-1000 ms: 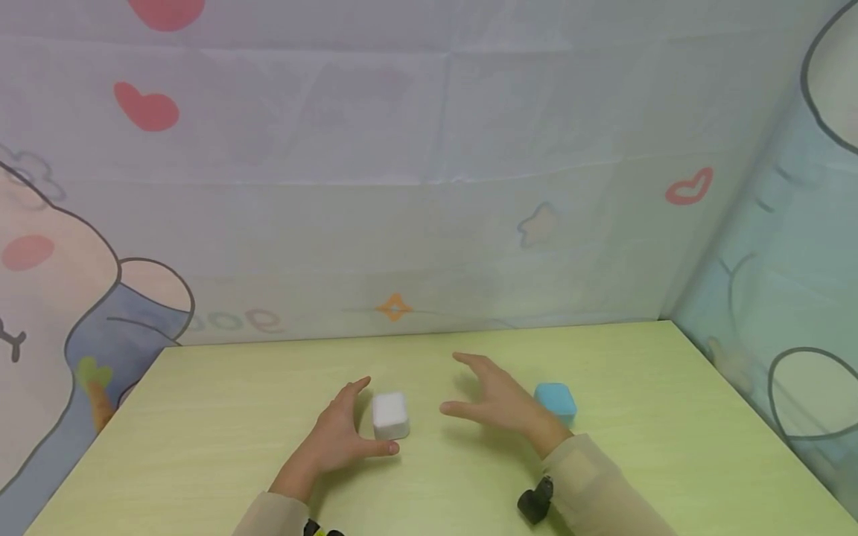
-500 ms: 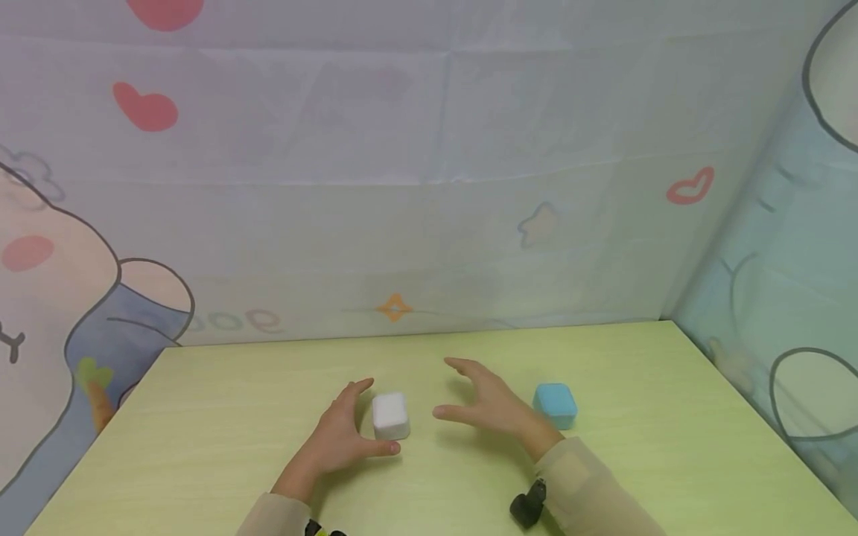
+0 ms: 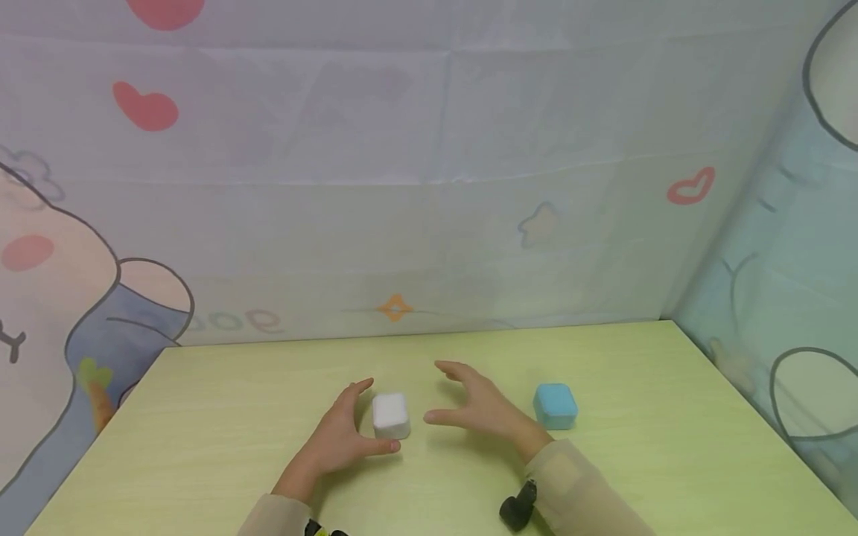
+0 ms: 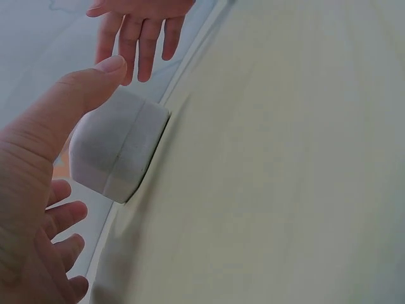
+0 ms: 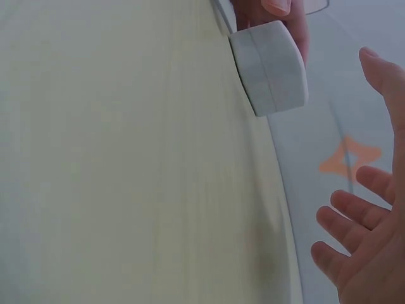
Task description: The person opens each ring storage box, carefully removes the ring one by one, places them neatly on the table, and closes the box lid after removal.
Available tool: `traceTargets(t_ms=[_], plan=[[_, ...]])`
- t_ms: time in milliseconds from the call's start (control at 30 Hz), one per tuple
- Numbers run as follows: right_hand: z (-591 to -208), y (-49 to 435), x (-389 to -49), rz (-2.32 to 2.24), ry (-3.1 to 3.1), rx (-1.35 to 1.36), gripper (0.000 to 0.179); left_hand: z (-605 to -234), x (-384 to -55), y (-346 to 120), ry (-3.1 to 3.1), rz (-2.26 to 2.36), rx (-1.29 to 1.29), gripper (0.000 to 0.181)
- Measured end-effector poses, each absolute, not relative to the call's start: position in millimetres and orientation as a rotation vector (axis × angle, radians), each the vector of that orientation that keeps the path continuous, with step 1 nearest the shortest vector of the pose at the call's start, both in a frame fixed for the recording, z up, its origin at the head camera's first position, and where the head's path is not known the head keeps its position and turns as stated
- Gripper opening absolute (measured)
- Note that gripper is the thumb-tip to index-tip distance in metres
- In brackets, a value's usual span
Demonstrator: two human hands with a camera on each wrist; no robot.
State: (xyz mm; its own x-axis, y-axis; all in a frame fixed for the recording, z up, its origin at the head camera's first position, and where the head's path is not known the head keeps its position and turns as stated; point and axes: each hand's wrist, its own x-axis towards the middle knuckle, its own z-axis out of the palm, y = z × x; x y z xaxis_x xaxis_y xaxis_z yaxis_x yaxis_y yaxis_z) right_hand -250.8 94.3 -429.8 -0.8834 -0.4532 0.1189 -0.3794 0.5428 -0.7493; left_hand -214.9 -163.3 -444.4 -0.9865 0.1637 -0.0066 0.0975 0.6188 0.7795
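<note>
A white block with rounded edges point(image 3: 391, 415) sits on the table between my two hands. Close at its left is my left hand point(image 3: 338, 438), thumb and fingers spread apart around that side. In the left wrist view the block point(image 4: 120, 142) shows beyond the thumb, with the other hand's fingers behind it. My right hand point(image 3: 485, 406) hovers to the right of the block, thumb and fingers spread and nothing between them. From the right wrist view, a gap separates the right fingers point(image 5: 345, 218) from the white block point(image 5: 271, 69).
A light blue block point(image 3: 555, 406) rests on the pale yellow-green table point(image 3: 643, 447), right of my right wrist. Behind the table hangs a printed cloth point(image 3: 335, 208), and another patterned cloth point(image 3: 798, 246) borders the right side. A small black device point(image 3: 518, 508) hangs at the right sleeve.
My right hand has moved left, toward the white block and away from the blue one, which now shows fully. The left hand and both blocks have stayed nearly still.
</note>
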Motion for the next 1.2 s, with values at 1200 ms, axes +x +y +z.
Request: traceTargets(t_ms=[1200], plan=[[-433.8,67.7,-248.5,-1.457,2.37,-0.793,0.082,-441.5,-208.3,-163.3,2.737,1.384,0.213,0.103]])
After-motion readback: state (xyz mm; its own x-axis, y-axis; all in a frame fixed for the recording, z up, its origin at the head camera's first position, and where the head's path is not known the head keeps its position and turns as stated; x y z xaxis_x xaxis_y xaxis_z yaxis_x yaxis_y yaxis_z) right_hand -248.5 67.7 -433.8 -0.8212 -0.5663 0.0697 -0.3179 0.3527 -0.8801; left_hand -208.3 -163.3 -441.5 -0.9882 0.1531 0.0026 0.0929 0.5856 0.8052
